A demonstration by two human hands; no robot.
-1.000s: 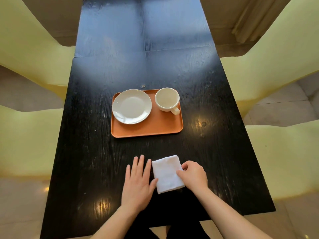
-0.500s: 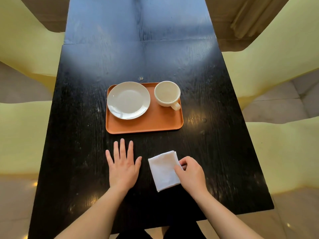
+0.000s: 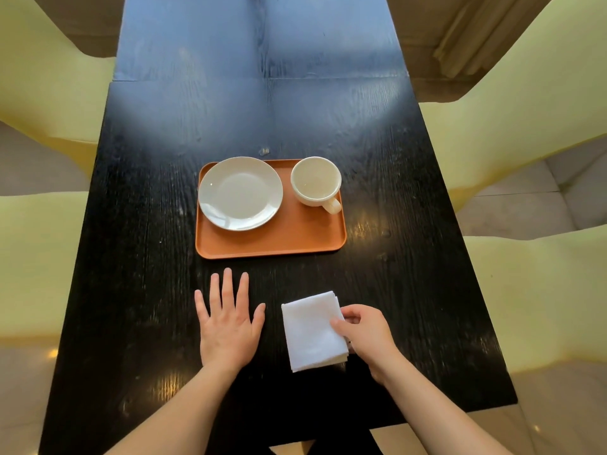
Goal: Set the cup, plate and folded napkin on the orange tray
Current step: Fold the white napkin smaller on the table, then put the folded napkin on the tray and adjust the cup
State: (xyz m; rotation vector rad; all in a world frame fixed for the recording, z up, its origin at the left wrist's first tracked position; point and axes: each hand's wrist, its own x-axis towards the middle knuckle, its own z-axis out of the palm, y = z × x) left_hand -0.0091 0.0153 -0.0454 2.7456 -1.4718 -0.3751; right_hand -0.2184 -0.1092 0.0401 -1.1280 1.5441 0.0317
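Observation:
An orange tray [image 3: 289,238] lies mid-table. On its left half sits a white plate [image 3: 240,193]; on its back right corner stands a cream cup [image 3: 316,182], handle pointing toward me and to the right. A folded white napkin [image 3: 310,331] lies on the black table in front of the tray, nearer to me. My right hand [image 3: 364,333] pinches the napkin's right edge between thumb and fingers. My left hand [image 3: 228,323] rests flat on the table left of the napkin, fingers spread, not touching it.
The black wooden table [image 3: 147,224] runs away from me. Pale yellow chairs [image 3: 525,103] flank it on both sides. The front strip of the tray, before plate and cup, is bare.
My left hand has slid left off the napkin and now lies apart from it. My right hand has kept its hold on the napkin's right edge.

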